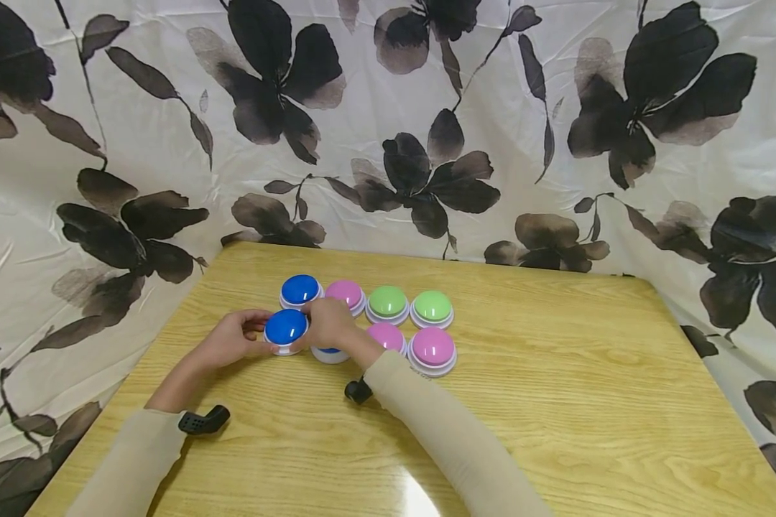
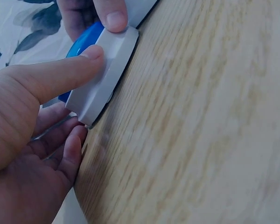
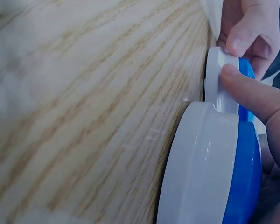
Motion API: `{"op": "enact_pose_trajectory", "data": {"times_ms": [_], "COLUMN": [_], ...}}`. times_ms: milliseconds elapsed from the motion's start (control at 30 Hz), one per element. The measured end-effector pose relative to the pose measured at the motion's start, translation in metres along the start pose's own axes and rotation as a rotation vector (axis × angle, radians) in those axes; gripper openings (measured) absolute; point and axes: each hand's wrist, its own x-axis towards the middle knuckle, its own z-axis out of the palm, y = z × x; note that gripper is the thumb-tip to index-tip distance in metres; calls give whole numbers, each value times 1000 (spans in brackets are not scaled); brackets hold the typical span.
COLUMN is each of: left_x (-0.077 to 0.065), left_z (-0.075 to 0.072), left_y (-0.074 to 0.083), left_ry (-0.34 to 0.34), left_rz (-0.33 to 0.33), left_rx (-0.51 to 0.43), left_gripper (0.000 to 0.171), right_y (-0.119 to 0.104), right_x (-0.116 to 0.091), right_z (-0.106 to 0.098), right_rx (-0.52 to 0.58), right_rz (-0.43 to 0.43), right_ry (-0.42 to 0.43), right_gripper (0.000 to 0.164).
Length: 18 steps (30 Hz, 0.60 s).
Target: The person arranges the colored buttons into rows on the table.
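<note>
Both hands hold one blue push button (image 1: 286, 328) with a white base, at the near left of a cluster of buttons. My left hand (image 1: 233, 339) grips its left side, thumb on the white base (image 2: 100, 86) and fingers around the far side. From the right, my right hand (image 1: 328, 323) pinches the same base, its thumb pressing the side in the right wrist view. Beneath the right hand, another blue button (image 3: 245, 172) is partly hidden. A third blue button (image 1: 300, 289) sits just behind the held one.
Right of the hands stand pink buttons (image 1: 432, 348) in the near row. Farther back are a pink button (image 1: 345, 293) and two green buttons (image 1: 388, 301). All rest on a wood-grain table (image 1: 556, 402). A floral cloth (image 1: 427, 108) hangs behind it.
</note>
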Motion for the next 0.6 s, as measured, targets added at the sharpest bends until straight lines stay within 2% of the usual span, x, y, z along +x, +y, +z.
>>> {"op": "enact_pose_trajectory", "data": {"times_ms": [133, 333, 467, 600], "left_x": [3, 6, 7, 10], "left_z": [1, -5, -17, -34], "left_y": [1, 4, 6, 9], "left_ry": [-13, -85, -98, -67], "left_rz": [-5, -2, -26, -32], "left_rx": [13, 10, 21, 86], "left_gripper": [76, 78, 75, 71], "right_y": [2, 4, 6, 21], "right_x": [2, 0, -9, -26], "right_z": [1, -4, -22, -48], "right_rx": [-43, -124, -91, -32], "right_rz": [-17, -59, -125, -187], "right_ry": [7, 7, 25, 69], "right_gripper": [71, 75, 71, 58]}}
